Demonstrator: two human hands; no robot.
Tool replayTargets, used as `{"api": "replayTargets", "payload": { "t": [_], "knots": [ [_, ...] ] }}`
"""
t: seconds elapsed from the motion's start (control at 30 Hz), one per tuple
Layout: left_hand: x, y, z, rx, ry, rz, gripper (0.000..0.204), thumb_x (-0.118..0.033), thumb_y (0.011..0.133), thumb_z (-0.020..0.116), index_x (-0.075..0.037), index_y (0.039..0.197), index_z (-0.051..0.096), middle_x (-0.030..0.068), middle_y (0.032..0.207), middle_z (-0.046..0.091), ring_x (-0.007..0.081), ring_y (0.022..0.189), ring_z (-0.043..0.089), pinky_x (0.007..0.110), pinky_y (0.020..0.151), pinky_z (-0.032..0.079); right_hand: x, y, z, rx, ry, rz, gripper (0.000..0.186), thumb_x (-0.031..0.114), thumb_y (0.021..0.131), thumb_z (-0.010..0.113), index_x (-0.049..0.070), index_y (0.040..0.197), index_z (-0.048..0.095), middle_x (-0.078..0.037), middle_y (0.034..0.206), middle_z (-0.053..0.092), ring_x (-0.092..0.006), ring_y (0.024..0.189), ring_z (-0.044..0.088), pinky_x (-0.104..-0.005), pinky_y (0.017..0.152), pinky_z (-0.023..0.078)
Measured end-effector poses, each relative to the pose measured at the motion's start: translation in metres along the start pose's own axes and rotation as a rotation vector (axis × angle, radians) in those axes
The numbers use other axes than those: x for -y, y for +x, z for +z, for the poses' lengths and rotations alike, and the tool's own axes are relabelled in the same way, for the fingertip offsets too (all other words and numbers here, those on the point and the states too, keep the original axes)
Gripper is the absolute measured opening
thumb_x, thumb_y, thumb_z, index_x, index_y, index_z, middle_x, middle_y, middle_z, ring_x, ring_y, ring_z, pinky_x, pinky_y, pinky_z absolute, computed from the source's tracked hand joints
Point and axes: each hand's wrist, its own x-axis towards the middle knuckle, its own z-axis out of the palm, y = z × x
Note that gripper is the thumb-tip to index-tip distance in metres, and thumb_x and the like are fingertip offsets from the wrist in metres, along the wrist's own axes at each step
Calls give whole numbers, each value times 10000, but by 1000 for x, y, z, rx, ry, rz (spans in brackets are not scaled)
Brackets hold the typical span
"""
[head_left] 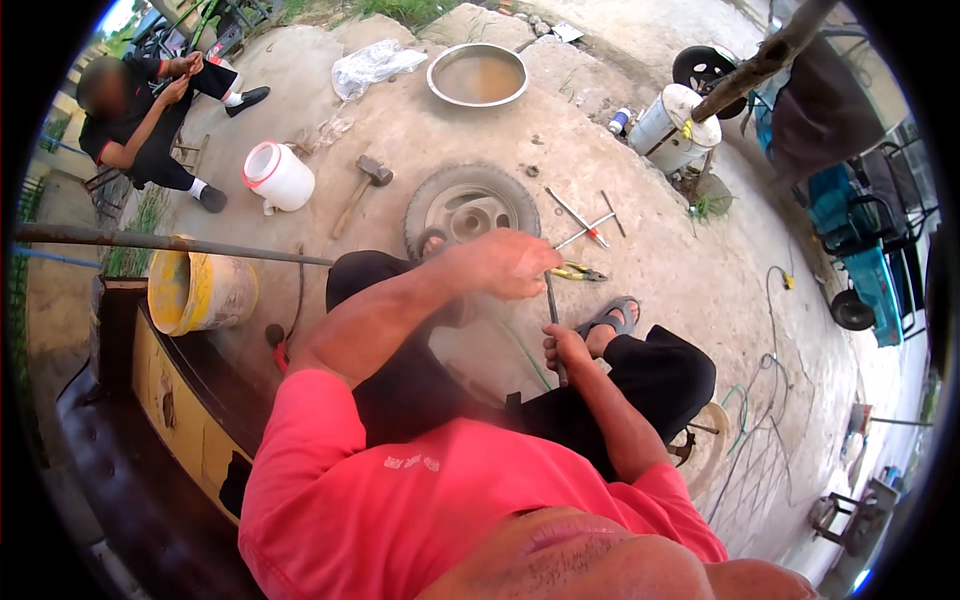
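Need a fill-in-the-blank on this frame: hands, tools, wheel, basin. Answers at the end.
1. Of the left hand and the right hand, which grips a dark metal bar, the ____ one is nearer the pliers.
2. The pliers are mostly ____-handled.
3. In the picture, the hammer lies to the ____ of the tyred wheel.
4. The metal basin is ____ from the right hand than the tyred wheel is.

Missing words: left; yellow; left; farther

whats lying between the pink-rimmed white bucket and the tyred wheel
In the head view, a wooden-handled hammer lies between the bucket and the wheel.
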Motion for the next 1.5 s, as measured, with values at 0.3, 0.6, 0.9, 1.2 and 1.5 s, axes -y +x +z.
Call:
{"api": "replayTargets", "payload": {
  "t": [0.3,0.6,0.9,1.2,1.5],
  "knots": [
    [1,-9,-3,5,9,-17,457,-282,933,642,-49,1326,630,181,1207,676,390,1127,655,492,949,529,2,-4,11,14,-39,6,307,317,993,624,166,792,448,39,659,399,-121,513,389,-313,465,322],
    [-5,5,-4,6,-1,-24,464,-262,927,671,-72,1347,616,170,1200,682,386,1129,651,487,958,529,-4,6,-10,28,123,4,292,308,965,646,148,764,506,30,650,459,-132,478,392,-321,434,281],
    [-23,12,-8,66,-1,-80,445,-185,918,701,-83,1344,621,176,1213,688,363,1093,676,457,966,533,-14,0,1,-10,-14,-137,356,346,940,637,63,740,559,-80,634,501,-231,381,444,-450,274,380],
    [-27,15,-9,104,2,-91,447,-249,953,654,-56,1356,629,186,1293,674,369,1196,639,449,1030,511,9,-56,5,-24,-57,-132,337,312,933,666,9,804,596,-96,720,576,-214,515,526,-391,412,416],
    [-34,14,-8,79,-54,-95,451,-208,929,693,-70,1354,629,169,1270,681,363,1131,672,451,968,538,-16,-5,-18,93,-100,-244,347,341,922,681,6,885,598,-72,729,557,-180,504,497,-390,380,386]
  ]
}}
